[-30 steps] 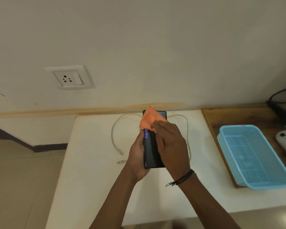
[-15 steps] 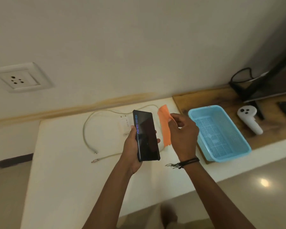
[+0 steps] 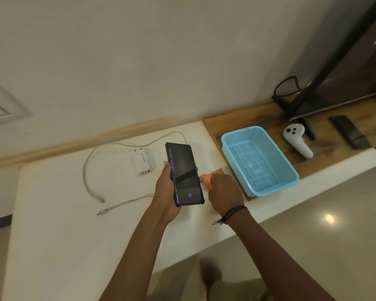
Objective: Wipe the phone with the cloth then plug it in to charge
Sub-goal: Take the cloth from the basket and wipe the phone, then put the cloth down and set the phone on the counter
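**Q:** Fig. 1, phone: orientation?
**A:** Phone [image 3: 183, 173], black case, screen up twd. the camera. Long axis runs near-to-far, w/ the far end leaning slightly left twd. the wall. Lit digits run along the far-left edge and a fingerprint icon sits at the near end. It is held above the table [image 3: 63, 213], approx. centre of view.

**Q:** Left hand?
**A:** Left hand [image 3: 166, 192] grips the phone's lower half from the left. The thumb is on the left edge and a fingertip shows at the right edge. The forearm enters from bottom centre, wrist roughly in line w/ the phone.

**Q:** Right hand?
**A:** Right hand [image 3: 224, 192] is back-up, fingers bent down over the orange cloth [image 3: 211, 178] and holding it. It is low at the table, betw. the phone and the blue basket [image 3: 258, 159]. Only a bit of cloth shows past the knuckles.

**Q:** Charging parts?
**A:** White charger [image 3: 143, 162] lies flat on the table, just left of the phone's far end. Cable [image 3: 89, 170] loops behind the phone, and both plug ends lie loose on the table, left of the left hand. Wall socket [image 3: 0, 103] is at the far left, partly cut off.

**Q:** Misc.?
**A:** The basket sits on the wood board [image 3: 226, 120]. A white controller [image 3: 297, 140] lies on the board, right of the basket.
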